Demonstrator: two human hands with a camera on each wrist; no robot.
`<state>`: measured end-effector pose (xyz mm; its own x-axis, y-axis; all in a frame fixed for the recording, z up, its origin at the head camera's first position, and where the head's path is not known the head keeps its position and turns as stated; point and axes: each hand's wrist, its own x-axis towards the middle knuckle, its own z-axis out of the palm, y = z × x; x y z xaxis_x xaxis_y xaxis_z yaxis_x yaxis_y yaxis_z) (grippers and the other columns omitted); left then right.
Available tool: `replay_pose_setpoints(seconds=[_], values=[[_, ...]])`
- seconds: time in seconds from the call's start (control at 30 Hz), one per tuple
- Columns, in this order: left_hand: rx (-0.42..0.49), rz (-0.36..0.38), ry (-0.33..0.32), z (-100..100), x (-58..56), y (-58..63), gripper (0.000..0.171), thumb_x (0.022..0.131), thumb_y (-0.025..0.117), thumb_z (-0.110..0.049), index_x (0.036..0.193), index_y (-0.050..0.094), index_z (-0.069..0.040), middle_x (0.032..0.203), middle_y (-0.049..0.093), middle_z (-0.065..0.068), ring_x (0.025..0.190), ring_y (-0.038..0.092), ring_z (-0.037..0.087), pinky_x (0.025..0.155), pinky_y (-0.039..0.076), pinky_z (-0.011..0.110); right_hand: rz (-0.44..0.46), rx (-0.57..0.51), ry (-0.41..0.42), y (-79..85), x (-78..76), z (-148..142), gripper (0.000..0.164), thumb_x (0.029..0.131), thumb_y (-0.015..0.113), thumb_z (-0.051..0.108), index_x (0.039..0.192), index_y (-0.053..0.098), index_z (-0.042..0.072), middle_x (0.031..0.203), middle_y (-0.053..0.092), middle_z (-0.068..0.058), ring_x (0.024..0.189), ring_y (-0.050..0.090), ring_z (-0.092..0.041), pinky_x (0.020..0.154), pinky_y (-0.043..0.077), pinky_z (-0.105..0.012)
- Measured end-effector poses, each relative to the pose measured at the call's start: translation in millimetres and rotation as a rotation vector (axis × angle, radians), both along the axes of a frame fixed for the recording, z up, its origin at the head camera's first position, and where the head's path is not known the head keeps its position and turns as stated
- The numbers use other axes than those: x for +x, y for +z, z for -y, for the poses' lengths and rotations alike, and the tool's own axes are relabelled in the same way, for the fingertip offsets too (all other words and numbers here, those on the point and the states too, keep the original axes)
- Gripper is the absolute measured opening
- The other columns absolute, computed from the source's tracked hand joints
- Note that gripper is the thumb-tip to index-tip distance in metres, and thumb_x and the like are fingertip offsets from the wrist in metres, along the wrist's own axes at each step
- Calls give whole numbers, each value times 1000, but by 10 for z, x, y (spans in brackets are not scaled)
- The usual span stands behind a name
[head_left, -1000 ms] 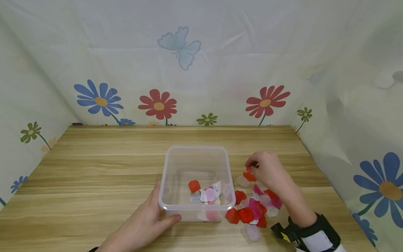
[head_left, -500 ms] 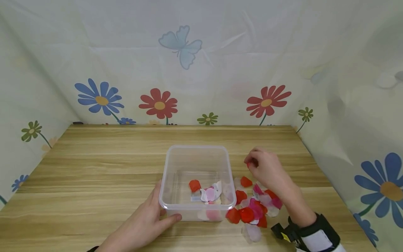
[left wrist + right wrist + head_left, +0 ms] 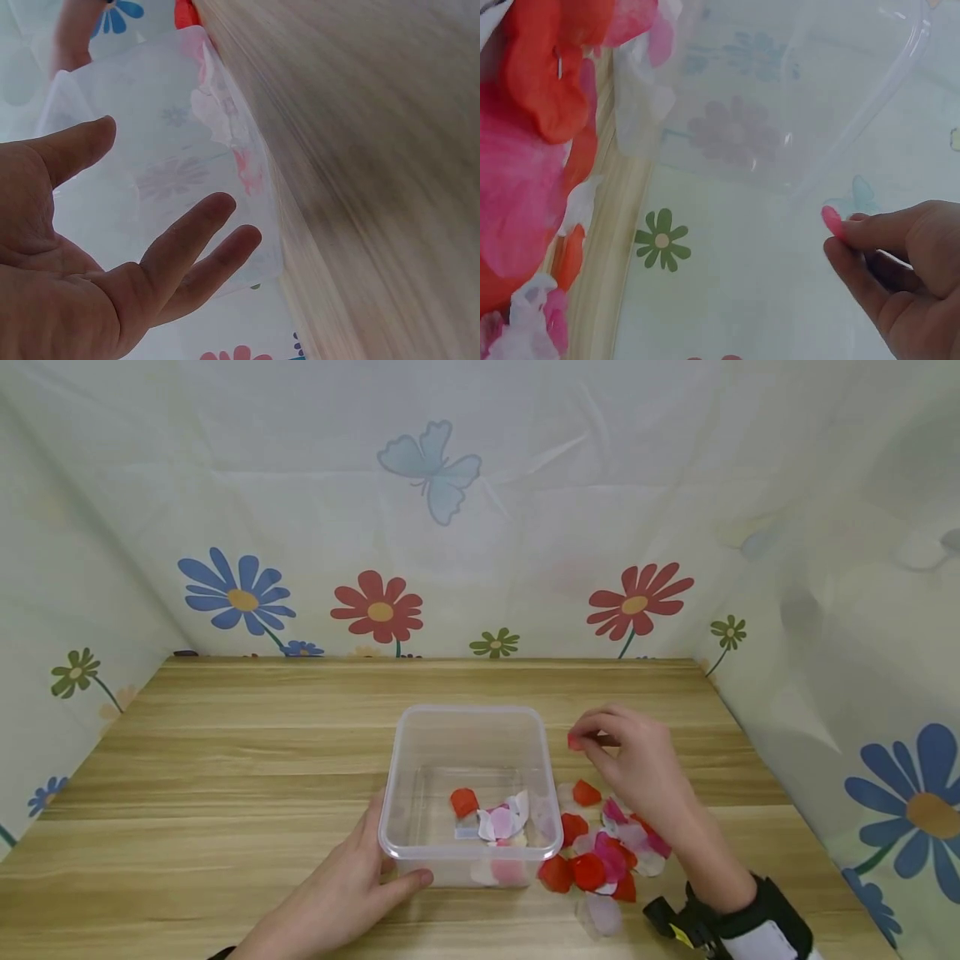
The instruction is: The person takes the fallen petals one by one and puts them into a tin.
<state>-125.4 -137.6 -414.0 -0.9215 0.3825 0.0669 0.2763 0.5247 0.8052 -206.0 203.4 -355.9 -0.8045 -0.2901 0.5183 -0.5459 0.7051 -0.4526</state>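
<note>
A clear plastic box (image 3: 470,718) stands on the wooden table (image 3: 225,760) with a few red, pink and white petals (image 3: 491,817) inside. My left hand (image 3: 352,881) rests against its near left corner, fingers straight; the left wrist view shows the open palm (image 3: 90,255) at the box wall (image 3: 180,172). My right hand (image 3: 622,752) hovers just right of the box and pinches a small pink-red petal (image 3: 574,742) at its fingertips, the same petal (image 3: 831,221) showing in the right wrist view near the box rim (image 3: 877,105).
A heap of loose red, pink and white petals (image 3: 603,852) lies on the table right of the box, under my right forearm. Flower-printed cloth walls (image 3: 480,527) close the table at the back and both sides.
My right hand has lifted off the petal heap with a petal pinched and moved up and left toward the box. The left hand and the box have stayed put.
</note>
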Motion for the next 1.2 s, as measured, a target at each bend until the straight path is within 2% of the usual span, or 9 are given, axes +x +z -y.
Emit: replay_pose_setpoints(seconds=[0.13, 0.33, 0.57, 0.67, 0.9, 1.07, 1.2], values=[[12, 6, -4, -3, 1, 0, 104, 90, 82, -26, 163, 9, -26, 154, 38, 9, 124, 55, 23, 99, 53, 42, -82, -50, 51, 19, 73, 75, 26, 78, 86, -8, 97, 78, 8, 97, 73, 2, 88, 71, -13, 78, 61, -30], [13, 15, 0, -2, 7, -6, 100, 90, 82, -29, 162, 12, -25, 153, 39, 10, 125, 55, 24, 99, 53, 42, -160, -98, 199, 13, 185, 226, 30, 75, 85, -12, 98, 77, 5, 101, 73, 0, 90, 71, -14, 82, 55, -17], [-4, 25, 16, -7, 18, 9, 101, 90, 82, -30, 162, 11, -26, 153, 39, 8, 122, 56, 24, 95, 55, 46, -164, -73, 294, -16, 240, 331, 27, 76, 86, -8, 98, 77, 5, 103, 72, -2, 95, 70, -17, 89, 53, -18], [-6, 27, 18, -9, 21, 13, 102, 90, 82, -29, 162, 10, -26, 154, 38, 8, 121, 56, 24, 95, 55, 46, -159, -60, 305, -31, 246, 351, 27, 76, 87, -7, 99, 77, 6, 105, 72, -2, 97, 70, -17, 91, 52, -18], [9, 21, 11, -9, 17, 4, 102, 90, 82, -29, 162, 9, -30, 156, 37, 7, 123, 56, 23, 97, 54, 45, -242, -48, 320, -64, 223, 377, 36, 71, 88, -12, 99, 77, 7, 106, 72, -4, 96, 70, -20, 92, 53, -21], [17, 25, 4, -10, 12, 4, 102, 91, 82, -28, 162, 9, -32, 155, 37, 5, 123, 56, 23, 97, 54, 46, -232, -35, 274, -41, 205, 329, 35, 72, 88, -11, 100, 77, 7, 106, 71, -4, 95, 70, -19, 91, 51, -16], [17, 19, -1, -10, 4, 5, 102, 91, 82, -27, 162, 9, -30, 154, 38, 6, 123, 56, 23, 98, 54, 45, -224, -33, 201, -14, 155, 243, 35, 74, 86, -12, 102, 75, 6, 103, 72, -3, 92, 70, -17, 84, 56, -20]])
